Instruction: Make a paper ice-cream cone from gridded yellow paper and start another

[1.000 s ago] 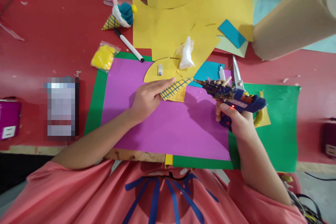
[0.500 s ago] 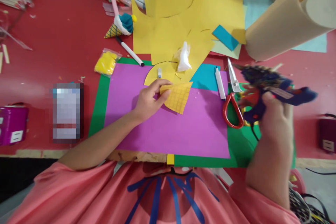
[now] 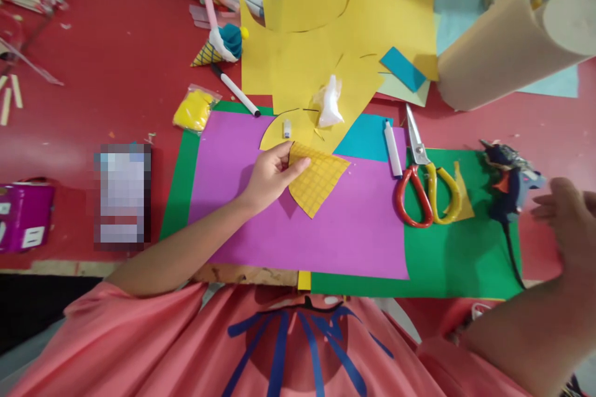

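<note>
Nearest lies a smooth purple sheet on a larger green sheet, both flat rectangles on the red table. On the purple sheet the left hand pinches a yellow paper wedge ruled with a fine grid, thumb on top and fingers curled beneath its left edge; the wedge's point aims toward the person. At the right, the right hand is blurred, open with fingers spread, holding nothing, just beside the dark blue glue gun, which lies on the green sheet's right edge, its cord trailing toward the person. Left of the gun lie scissors with one red and one yellow loop handle, blades shut. A white marker lies beside them. Farther off are cut yellow sheets, a crumpled clear bag, a packet of yellow fluff, a paper ice-cream cone, and a tan paper roll.
</note>
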Tool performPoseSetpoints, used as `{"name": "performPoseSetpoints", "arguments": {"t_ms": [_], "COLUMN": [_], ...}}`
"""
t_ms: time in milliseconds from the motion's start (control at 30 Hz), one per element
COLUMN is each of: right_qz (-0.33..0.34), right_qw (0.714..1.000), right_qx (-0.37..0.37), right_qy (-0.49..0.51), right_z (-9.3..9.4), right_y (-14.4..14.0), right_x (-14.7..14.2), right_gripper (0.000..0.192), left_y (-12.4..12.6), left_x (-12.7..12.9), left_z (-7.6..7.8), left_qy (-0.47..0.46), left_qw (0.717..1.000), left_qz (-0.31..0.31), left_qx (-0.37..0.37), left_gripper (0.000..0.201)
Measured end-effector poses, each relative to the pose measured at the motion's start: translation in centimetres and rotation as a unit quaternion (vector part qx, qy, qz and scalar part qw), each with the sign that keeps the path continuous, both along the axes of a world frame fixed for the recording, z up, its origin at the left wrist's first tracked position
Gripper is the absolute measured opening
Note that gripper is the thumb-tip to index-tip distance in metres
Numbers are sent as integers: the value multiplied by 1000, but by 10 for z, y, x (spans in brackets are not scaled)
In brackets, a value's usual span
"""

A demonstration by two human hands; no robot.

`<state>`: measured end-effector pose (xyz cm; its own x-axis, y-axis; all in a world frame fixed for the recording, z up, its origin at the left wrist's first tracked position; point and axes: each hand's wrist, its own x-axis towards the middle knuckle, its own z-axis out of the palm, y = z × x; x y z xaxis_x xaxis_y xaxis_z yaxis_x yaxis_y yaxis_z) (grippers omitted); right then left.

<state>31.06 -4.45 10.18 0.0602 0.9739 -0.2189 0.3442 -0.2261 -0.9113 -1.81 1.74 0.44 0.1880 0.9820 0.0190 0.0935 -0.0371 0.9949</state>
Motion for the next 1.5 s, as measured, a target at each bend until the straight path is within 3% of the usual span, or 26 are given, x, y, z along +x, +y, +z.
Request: {"name": "performPoseSetpoints", "arguments": {"t_ms": [100, 367, 433, 533, 667, 833, 1033, 1267, 1500], "right_qz": [34, 189, 192, 145, 114, 115, 113, 75, 59], "right_qw": [999, 979, 976, 970, 946, 931, 926, 908, 880], "right_qx": [-11, -57, -63, -87, -112, -123, -124, -140, -161], "right_qy": [0, 44, 82, 175, 282, 326, 338, 389, 442], "right_z": [-6, -55, -64, -74, -81, -84, -84, -93, -89], "right_y": [8, 18, 22, 27, 27, 25, 24, 24, 27], "right_x": [-40, -111, -126, -140, -141, -136, -138, -137, -133], "right_gripper": [41, 38, 40, 40, 35, 40, 36, 33, 20], "left_y": [0, 0, 0, -2, -6, -12, -11, -9, -11], "left_x": [1, -1, -2, -4, -5, -7, -13, -13, -15], "left_z": [-2, -3, -3, -4, -8, -7, 2, 3, 3], "left_qy": [-18, -2, 16, 70, 123, 128, 205, 224, 258], "left_qw": [1000, 1000, 999, 994, 979, 958, 897, 880, 869], "left_qz": [3, 6, 6, 14, 26, 9, -29, -58, -50], "left_qx": [-11, 16, 30, 77, 160, 257, 390, 415, 419], "left_gripper": [21, 19, 19, 18, 14, 17, 27, 24, 15]}}
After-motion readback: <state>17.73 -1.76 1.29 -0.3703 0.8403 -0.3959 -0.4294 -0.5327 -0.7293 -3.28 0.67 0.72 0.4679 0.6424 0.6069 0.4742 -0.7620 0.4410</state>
